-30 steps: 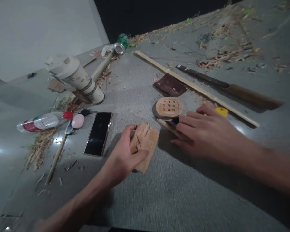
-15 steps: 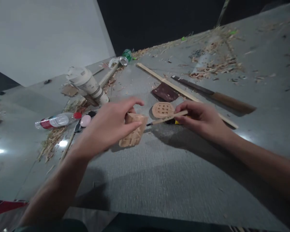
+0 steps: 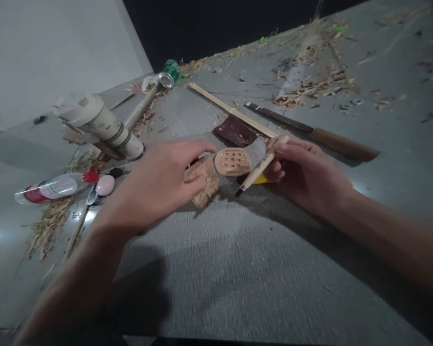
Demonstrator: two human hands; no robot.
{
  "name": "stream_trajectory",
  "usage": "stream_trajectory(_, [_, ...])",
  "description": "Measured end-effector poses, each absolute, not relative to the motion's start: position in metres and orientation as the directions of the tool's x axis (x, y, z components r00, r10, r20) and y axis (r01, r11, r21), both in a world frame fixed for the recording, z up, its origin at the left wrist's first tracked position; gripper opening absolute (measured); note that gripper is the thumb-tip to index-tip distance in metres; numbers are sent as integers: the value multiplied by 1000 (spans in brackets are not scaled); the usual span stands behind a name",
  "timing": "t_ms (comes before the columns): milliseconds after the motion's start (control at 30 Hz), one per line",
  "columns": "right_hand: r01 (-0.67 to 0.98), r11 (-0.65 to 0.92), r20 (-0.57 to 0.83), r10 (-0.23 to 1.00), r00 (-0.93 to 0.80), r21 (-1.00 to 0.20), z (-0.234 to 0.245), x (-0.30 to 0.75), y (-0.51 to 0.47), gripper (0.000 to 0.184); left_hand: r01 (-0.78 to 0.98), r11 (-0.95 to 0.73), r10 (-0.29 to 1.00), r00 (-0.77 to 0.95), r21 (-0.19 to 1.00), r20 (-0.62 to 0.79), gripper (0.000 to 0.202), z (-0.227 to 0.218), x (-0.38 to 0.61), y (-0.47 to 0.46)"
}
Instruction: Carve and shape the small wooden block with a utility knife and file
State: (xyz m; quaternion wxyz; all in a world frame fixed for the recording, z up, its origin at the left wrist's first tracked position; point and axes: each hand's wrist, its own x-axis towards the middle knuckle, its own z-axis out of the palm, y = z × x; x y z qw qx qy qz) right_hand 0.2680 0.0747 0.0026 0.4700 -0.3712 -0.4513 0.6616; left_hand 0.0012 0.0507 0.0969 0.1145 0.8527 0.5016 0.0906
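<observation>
My left hand (image 3: 159, 182) grips a pale carved wooden block (image 3: 203, 181) and holds it just above the grey floor. My right hand (image 3: 303, 173) is closed on a thin wooden-handled carving tool (image 3: 261, 166) whose dark tip points down and left towards the block. Between the two hands lies a round carved wooden piece (image 3: 233, 161) with a grid cut into it. A yellow object (image 3: 261, 179) shows under my right fingers.
A paper cup (image 3: 101, 125), a plastic bottle (image 3: 54, 186) and a pink oval thing (image 3: 105, 184) lie at left. A dark sandpaper sheet (image 3: 235, 130), a long bamboo strip (image 3: 231, 110), a big knife (image 3: 317, 134) and a green can (image 3: 169, 74) lie beyond. Shavings litter the floor.
My right hand picked up the carving tool from the floor and raised it, tip down. My left hand lifted the block and turned it over.
</observation>
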Motion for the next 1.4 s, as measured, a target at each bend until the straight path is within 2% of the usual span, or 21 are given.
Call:
stream_trajectory(200, [-313,-154,-68,960,-270,-937,5,266,72,20,816,-489,853,522,309,-27,46,89,3,57])
stream_trajectory(367, [-247,26,80,973,-215,-969,2,263,70,19,837,-441,857,500,324,-125,49,84,-1,59])
stream_trajectory(500, [-42,216,220,958,-184,-976,0,261,63,17,837,-439,848,506,325,-158,47,85,-2,59])
stream_trajectory(633, [220,348,320,935,-153,-911,-3,260,51,15,844,-448,845,508,294,-170,45,85,0,58])
stream_trajectory(767, [310,359,318,932,-174,-881,-6,259,42,19,857,-459,854,498,232,-149,47,84,0,57])
stream_trajectory(867, [367,423,374,905,-202,-828,-4,257,41,17,867,-443,866,480,226,-143,48,83,2,55])
stream_trajectory(1067, [331,494,433,868,-244,-804,5,252,39,17,889,-411,880,444,200,-167,49,84,8,53])
stream_trajectory(1233, [399,539,473,842,-259,-742,4,250,38,17,886,-432,875,457,168,-160,48,85,13,52])
stream_trajectory(1400, [395,689,634,720,-281,-607,-1,249,41,17,887,-420,871,453,189,-191,44,85,15,50])
